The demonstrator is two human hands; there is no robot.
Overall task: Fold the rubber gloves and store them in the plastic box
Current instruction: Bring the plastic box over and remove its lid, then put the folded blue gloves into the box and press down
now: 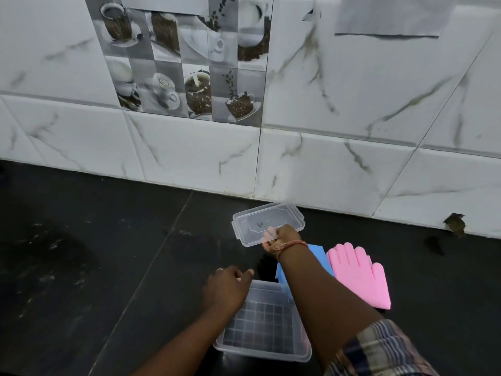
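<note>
My right hand (282, 236) grips the near edge of the clear plastic lid (267, 222), fingers showing through it from beneath, holding it out toward the tiled wall (325, 164). A thread band (291, 245) circles that wrist, and a plaid sleeve (379, 348) covers the upper arm. Just right of my right forearm lies a pink rubber glove (357, 272), flat and unfolded, fingers spread and pointing toward the wall. A blue glove (318, 253) lies partly under my forearm, touching the pink one. My left hand (226, 287) rests loosely curled on the far left corner of the plastic box (267, 321), holding nothing. The box is clear, open and empty, with a grid pattern on its floor. All sits on the black tabletop (95, 267).
</note>
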